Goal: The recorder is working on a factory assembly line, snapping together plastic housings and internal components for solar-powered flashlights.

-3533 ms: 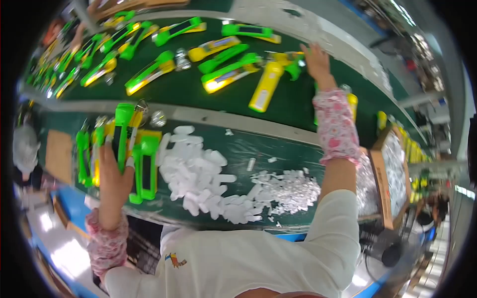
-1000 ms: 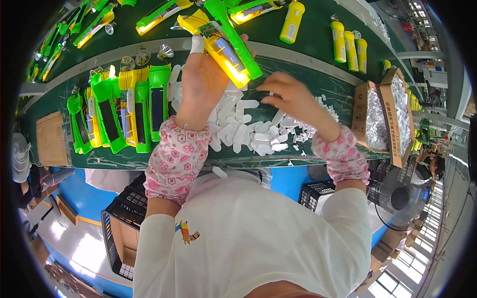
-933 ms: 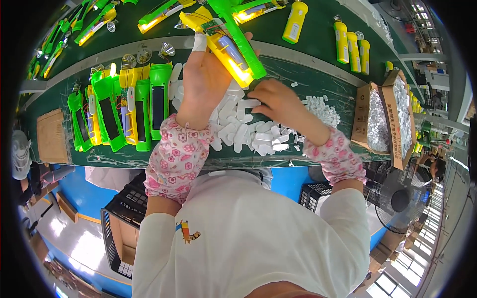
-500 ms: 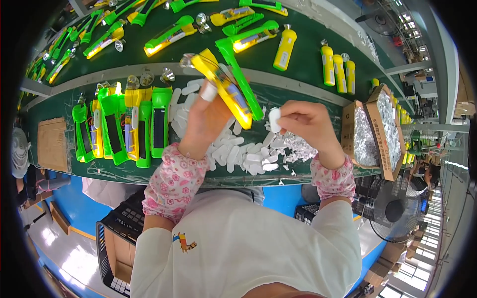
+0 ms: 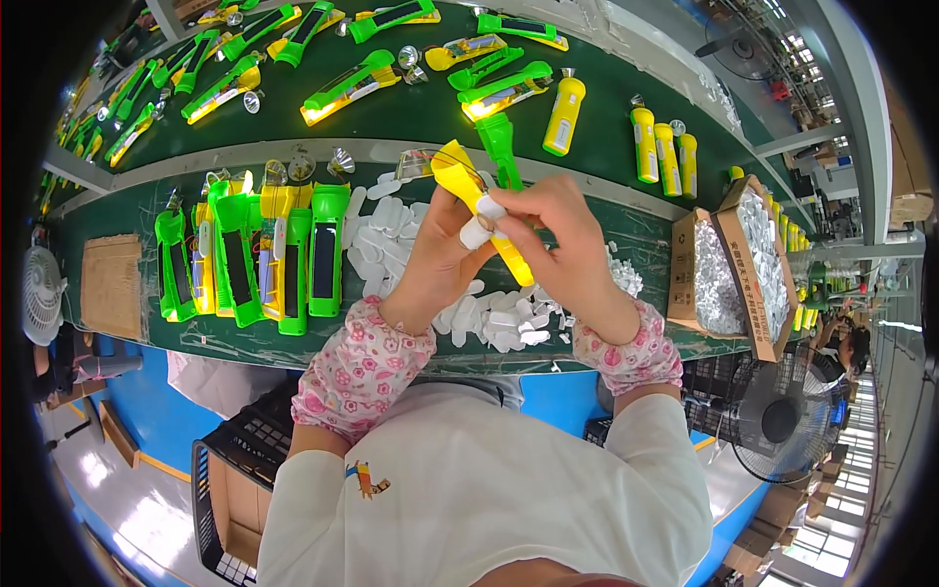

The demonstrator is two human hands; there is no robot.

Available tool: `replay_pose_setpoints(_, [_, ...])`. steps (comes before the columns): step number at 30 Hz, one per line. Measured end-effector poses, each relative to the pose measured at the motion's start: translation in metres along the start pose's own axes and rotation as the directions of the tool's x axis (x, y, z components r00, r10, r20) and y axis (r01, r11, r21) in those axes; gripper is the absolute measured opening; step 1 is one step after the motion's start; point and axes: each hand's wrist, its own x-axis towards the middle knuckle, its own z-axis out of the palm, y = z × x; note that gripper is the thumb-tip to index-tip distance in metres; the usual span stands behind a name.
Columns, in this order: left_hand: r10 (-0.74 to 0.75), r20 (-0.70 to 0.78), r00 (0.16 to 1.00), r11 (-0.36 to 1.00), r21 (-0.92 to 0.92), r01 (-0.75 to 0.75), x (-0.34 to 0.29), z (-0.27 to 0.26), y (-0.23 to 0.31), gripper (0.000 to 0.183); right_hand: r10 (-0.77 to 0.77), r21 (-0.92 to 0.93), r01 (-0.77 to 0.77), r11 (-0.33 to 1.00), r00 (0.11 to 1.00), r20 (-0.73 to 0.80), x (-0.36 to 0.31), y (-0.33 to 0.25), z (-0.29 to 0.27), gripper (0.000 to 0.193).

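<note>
left grip (image 5: 440, 256) clamps a curved yellow plastic shell (image 5: 513, 258); right grip (image 5: 572, 245) pinches a smooth white oval (image 5: 490, 207); rounded white strips (image 5: 501, 317) heap beneath.

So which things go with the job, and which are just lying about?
With the job:
yellow flashlight half, in the left hand
white piece, seemingly pinched by the right hand
pile of white pieces, probably
row of flashlights at left, probably

Probably just lying about:
cardboard sheet
black crate
black fan
</note>
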Motion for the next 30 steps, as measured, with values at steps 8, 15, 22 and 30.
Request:
replay_pose_setpoints(8, [0.039, -0.217, 0.975, 0.990, -0.125, -0.067, 0.016, 0.026, 0.006, 0.033, 0.234, 0.040, -0.241, 0.970, 0.963, 0.132, -0.026, 0.020, 0.000, 0.046])
replay_pose_setpoints(15, [0.185, -0.400, 0.898, 0.983, 0.074, -0.170, 0.019, 0.028, -0.004, 0.023, 0.193, 0.100, -0.191, 0.976, 0.981, -0.009, -0.025, 0.025, 0.006, 0.036])
replay_pose_setpoints(22, [0.116, -0.269, 0.956, 0.991, -0.032, -0.129, 0.020, -0.003, -0.014, 0.028, 0.175, -0.074, -0.174, 0.982, 0.985, 0.000, -0.034, 0.016, 0.022, 0.044])
replay_pose_setpoints(30, [0.083, -0.137, 0.987, 0.699, 0.714, 0.040, 0.035, -0.020, 0.016, 0.026, 0.176, -0.386, -0.138, 0.912, 0.982, 0.065, -0.044, 0.023, 0.031, 0.062])
